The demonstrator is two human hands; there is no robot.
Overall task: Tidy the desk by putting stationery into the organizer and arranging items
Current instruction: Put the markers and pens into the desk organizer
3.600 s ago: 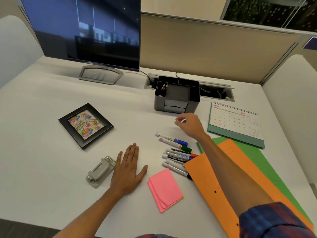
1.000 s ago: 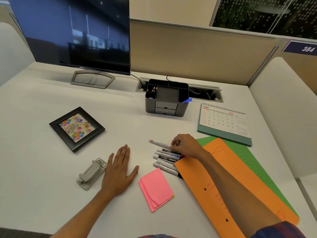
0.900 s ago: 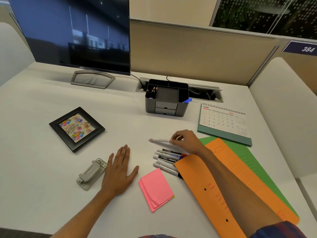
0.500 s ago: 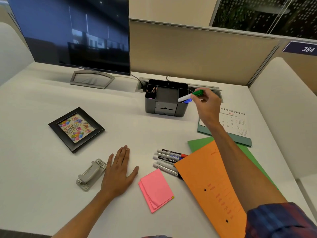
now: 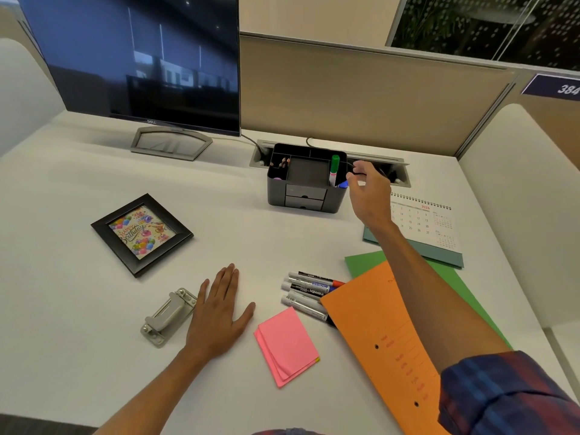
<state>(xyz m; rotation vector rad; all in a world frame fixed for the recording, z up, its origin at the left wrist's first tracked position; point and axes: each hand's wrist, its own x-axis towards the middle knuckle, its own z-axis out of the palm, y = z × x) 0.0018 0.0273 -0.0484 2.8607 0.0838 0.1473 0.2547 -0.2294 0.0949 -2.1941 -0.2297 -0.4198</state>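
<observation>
While my right hand point(image 5: 365, 189) hovers empty, fingers loose, beside the organizer point(image 5: 306, 183) holding the green-capped marker point(image 5: 334, 169) upright, my left hand point(image 5: 219, 312) lies flat on the table point(image 5: 62, 293), spread near the remaining markers point(image 5: 309, 293).

The black flat monitor point(image 5: 141, 64) reads "DELL", the white spiral desk calendar point(image 5: 423, 224) "2024", the dark blue partition sign point(image 5: 555, 87) "384", and the black-framed colourful card point(image 5: 141, 233) "Happy Birthday".
</observation>
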